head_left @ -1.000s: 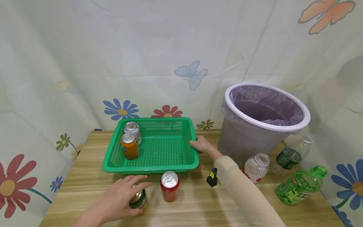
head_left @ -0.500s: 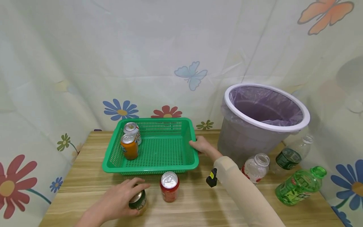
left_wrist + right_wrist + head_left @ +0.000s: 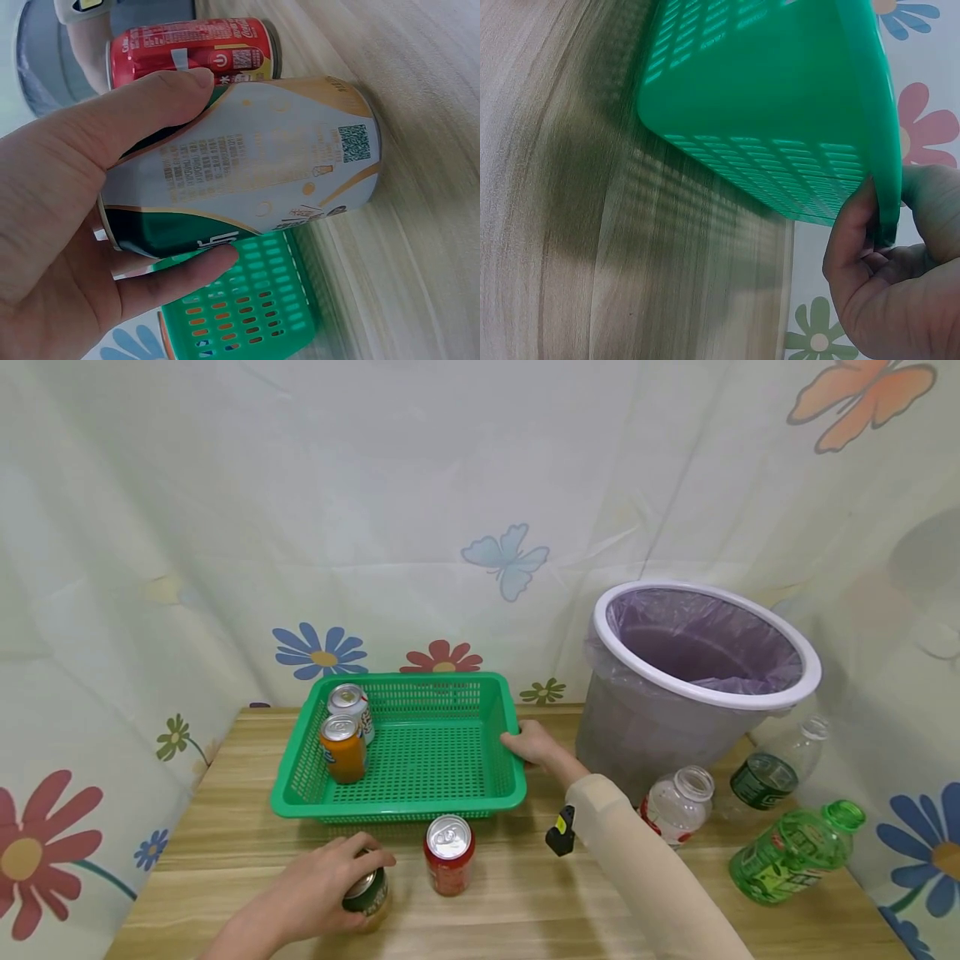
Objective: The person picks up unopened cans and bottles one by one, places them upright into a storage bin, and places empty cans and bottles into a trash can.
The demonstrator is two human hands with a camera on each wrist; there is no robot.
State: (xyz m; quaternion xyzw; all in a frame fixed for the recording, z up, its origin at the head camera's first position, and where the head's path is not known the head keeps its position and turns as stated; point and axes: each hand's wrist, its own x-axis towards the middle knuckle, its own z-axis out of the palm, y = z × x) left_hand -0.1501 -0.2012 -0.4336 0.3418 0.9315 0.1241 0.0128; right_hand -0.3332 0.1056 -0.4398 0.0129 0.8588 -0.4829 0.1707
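My left hand [image 3: 322, 885] holds a dark green and white drink can [image 3: 247, 165] with gold trim, thumb on one side and fingers on the other. The can stands upright on the table near its front. Just right of it stands a red cola can [image 3: 450, 856]. Behind them is a green plastic basket [image 3: 397, 810], whose right rim my right hand [image 3: 534, 743] pinches between thumb and fingers, clearly seen in the right wrist view. Inside the basket, at its left end, an orange can [image 3: 347, 756] stands in front of a white can [image 3: 363, 714].
A grey bin [image 3: 637, 727] with a purple liner and white rim stands at the back right. Below it are a clear jar-like bottle [image 3: 675, 810], a clear bottle with a dark green label [image 3: 765, 781] and a green bottle [image 3: 795, 852]. A patterned curtain [image 3: 405, 527] backs the wooden table [image 3: 525, 910].
My left fingers have closed in from a looser spread around the green and white can. The right hand and the basket have stayed in place.
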